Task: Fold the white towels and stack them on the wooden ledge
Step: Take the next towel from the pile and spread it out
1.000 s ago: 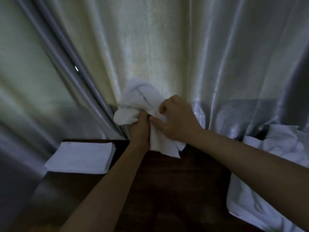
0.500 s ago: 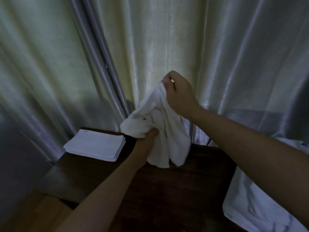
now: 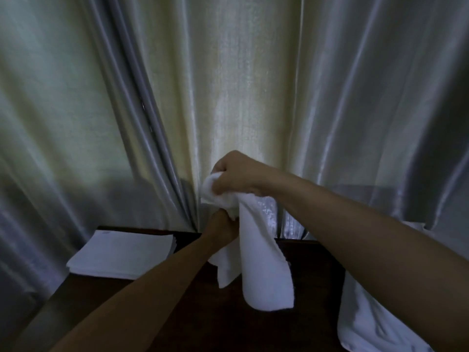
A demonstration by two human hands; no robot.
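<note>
So the whole thing right now comes down to how the towel hangs from the grip. The right hand is closed around a bunched top end, up high in front of the curtain, and the rest of the cloth drops straight down from there, long axis pretty much vertical, with the bottom edge hanging just over the wooden ledge (can't tell if it actually brushes the wood).

The left hand sits directly below the right one, fingers curled into the cloth at its left edge. I can't really see how firmly it's pinching, the fabric hides the fingertips.

My guess is the next bit is finding corners: the left hand is the nearer one to the free hanging edge, so it'd slide down or out along it while the right keeps the top.

The folded stack lies on the ledge off to the left, well apart from the dangling towel. An unfolded pile is on the right.
</note>
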